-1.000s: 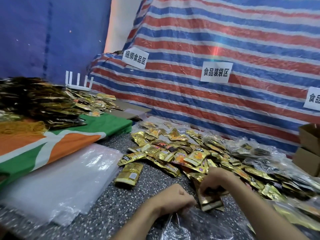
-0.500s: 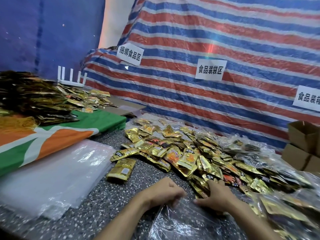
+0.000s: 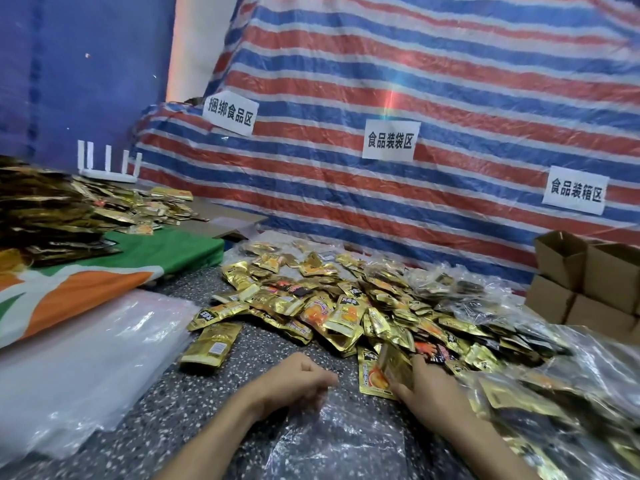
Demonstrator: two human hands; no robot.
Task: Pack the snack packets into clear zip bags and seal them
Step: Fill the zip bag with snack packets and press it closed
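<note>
Step in hand: loading one clear zip bag (image 3: 332, 441) from the packet pile (image 3: 349, 306). The bag lies flat and crumpled on the speckled tabletop (image 3: 166, 420), nearest the person, one end towards the pile; it looks empty, though glare on the film makes that hard to confirm.

Left hand (image 3: 298, 379): fingers curled tight at the bag's upper edge, apparently pinching the film there; the thumb is hidden under the knuckles, so the pinch is inferred from how the film gathers below the hand. Right hand (image 3: 429, 389): fingers and thumb closed round a short stack of gold packets (image 3: 393, 370), held at a tilt at the pile's near edge, just right of the bag's upper end; the count in the stack is not readable.

Notes for doing it well: the left hand should lift one wall of the mouth only, so that it gapes; if both walls are pinched, the stack will butt against a closed lip. Square the stack before entry (foil corners snag thin film); feed it narrow edge first, flat, and push it to the bottom so nothing sits in the zip track. Then run the zip end to end; a packet corner caught there would likely leave a gap.

Elsewhere: a stack of unused clear bags (image 3: 86, 358) to the left; filled bags (image 3: 540, 403) heaped to the right; cardboard boxes (image 3: 585, 271) beyond them.
</note>
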